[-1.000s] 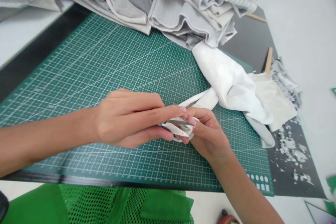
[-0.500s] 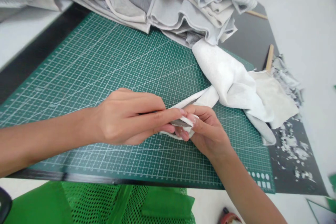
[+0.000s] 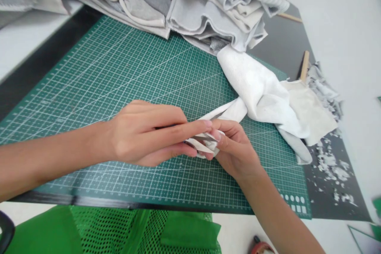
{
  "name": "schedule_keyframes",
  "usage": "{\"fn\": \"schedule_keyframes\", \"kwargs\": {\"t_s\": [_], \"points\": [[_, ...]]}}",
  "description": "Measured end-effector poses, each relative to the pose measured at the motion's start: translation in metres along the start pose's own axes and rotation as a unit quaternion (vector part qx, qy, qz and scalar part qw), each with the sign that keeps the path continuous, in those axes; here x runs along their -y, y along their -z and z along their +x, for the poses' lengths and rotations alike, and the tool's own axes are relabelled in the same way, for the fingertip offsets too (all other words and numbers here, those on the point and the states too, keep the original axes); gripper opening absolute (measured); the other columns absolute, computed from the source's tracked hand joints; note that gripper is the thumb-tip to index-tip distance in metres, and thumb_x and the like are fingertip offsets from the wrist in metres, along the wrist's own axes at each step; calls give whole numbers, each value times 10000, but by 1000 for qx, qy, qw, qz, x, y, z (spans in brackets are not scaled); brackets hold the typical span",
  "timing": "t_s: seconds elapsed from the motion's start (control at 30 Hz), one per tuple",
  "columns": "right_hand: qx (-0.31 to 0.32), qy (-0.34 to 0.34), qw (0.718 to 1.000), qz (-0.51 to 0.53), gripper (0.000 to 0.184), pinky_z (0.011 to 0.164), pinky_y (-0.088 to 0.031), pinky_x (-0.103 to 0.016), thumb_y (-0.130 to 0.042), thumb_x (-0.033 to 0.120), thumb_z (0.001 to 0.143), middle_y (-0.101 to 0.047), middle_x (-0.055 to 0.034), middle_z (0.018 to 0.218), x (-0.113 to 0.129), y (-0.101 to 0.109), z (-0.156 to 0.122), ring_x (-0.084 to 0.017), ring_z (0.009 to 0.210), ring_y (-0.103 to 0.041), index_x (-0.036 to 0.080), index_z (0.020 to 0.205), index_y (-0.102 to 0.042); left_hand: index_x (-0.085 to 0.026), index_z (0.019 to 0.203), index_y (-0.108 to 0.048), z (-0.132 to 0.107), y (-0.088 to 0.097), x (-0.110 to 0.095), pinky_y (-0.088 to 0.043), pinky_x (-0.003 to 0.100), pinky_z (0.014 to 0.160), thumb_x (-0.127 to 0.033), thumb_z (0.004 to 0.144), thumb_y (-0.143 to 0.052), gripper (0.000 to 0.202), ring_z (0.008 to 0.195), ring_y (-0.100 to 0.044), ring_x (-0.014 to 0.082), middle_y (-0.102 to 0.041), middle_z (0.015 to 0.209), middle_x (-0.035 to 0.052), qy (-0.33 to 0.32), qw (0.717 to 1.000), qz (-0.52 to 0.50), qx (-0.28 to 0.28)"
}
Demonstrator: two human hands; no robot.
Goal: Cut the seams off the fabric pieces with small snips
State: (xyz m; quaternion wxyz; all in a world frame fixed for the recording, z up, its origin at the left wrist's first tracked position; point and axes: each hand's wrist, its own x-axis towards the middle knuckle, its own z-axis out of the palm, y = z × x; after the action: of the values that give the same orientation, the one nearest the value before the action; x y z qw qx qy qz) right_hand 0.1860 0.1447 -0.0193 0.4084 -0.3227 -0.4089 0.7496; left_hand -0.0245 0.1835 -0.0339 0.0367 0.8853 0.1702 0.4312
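Observation:
My left hand [image 3: 149,133] is closed round a pair of small metal snips, mostly hidden in the palm. Their grey blades [image 3: 201,137] show past the fingers, parted at the edge of the white fabric. My right hand [image 3: 235,143] pinches that edge between thumb and fingers, close to the blade tips. From there the white fabric [image 3: 262,87] runs back as a narrow strip and widens into a crumpled piece on the right side of the green cutting mat [image 3: 119,75]. The left fingertips touch or nearly touch the right ones.
Piled grey and cream fabrics [image 3: 208,12] lie along the back. At right are a cream fabric piece [image 3: 312,111], a wooden stick [image 3: 304,65] and small white scraps [image 3: 333,166] on the dark tabletop. Green mesh [image 3: 113,226] hangs below the front edge.
The snips' blades now stand apart and show more clearly at the fabric edge. My left lower fingers have shifted slightly down. The right hand keeps its pinch.

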Motion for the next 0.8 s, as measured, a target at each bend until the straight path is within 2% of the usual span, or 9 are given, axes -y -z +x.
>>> {"fn": "schedule_keyframes", "kwargs": {"t_s": [0.2,0.43,0.57,0.67,0.8], "points": [[7,7,1000,-7,154,602,-464,-241,-656,300,880,-621,9,596,0,0,0,-105,565,-559,172,856,-739,-176,1061,-672,4,2,-5,-380,246,435,-284,936,-568,195,534,-551,89,-667,690,-3,22,999,20,19],[13,14,1000,23,120,578,-451,-204,-649,252,891,-634,11,607,-1,1,0,-85,565,-566,172,880,-738,-167,1124,-632,6,4,-2,-494,212,548,-397,943,-545,305,648,-650,100,-717,827,26,22,1000,1,-2],[19,15,999,31,112,590,-452,-196,-658,241,886,-647,8,637,-2,2,0,-77,584,-573,165,880,-739,-144,1179,-610,4,3,-1,-463,209,512,-417,950,-528,367,617,-626,88,-700,795,28,-2,1000,6,16],[20,17,999,24,137,612,-455,-199,-639,237,899,-643,4,620,-2,1,0,-80,601,-577,151,863,-740,-152,1128,-647,1,1,-2,-416,223,470,-375,941,-558,305,570,-588,82,-677,737,11,8,1000,20,16],[21,17,999,19,142,611,-455,-203,-651,248,890,-641,0,608,-1,0,0,-82,588,-571,140,874,-743,-130,1033,-673,0,3,-4,-468,234,515,-269,939,-564,200,655,-640,107,-713,804,41,4,1000,17,17]]}}
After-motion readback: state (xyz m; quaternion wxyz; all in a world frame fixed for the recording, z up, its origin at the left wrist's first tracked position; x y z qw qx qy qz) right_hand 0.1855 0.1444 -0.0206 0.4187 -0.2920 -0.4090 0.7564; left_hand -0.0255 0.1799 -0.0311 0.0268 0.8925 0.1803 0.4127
